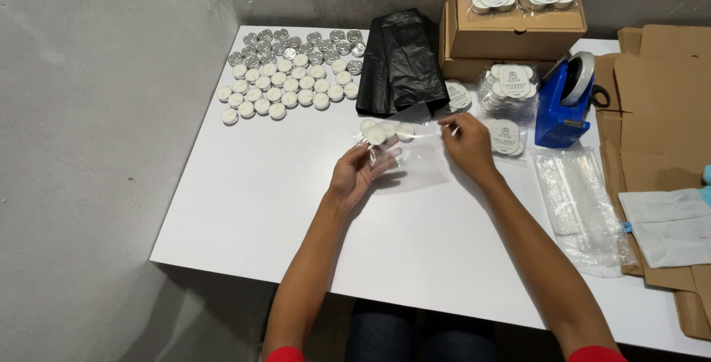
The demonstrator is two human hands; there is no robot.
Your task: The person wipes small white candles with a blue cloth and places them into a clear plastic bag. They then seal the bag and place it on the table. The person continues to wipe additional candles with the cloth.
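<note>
Left hand (361,173) fingers loosely curled under clear bag (404,147) holding three tealights (376,134); right hand (466,143) pinches its mouth, frame centre.

— What sort of place was this?
— A small packing workroom. A white table (296,206) stood in a bare concrete corner, with rows of tealight candles (289,77) far left, stacked cardboard boxes (511,32) and a blue tape dispenser (566,103) far right.

Two bare forearms are stretched forward from red sleeves, with the left hand (361,171) turned palm-up and its fingers loosely curled, while the right hand (466,144) is held palm-down with its fingertips pinched together.
</note>
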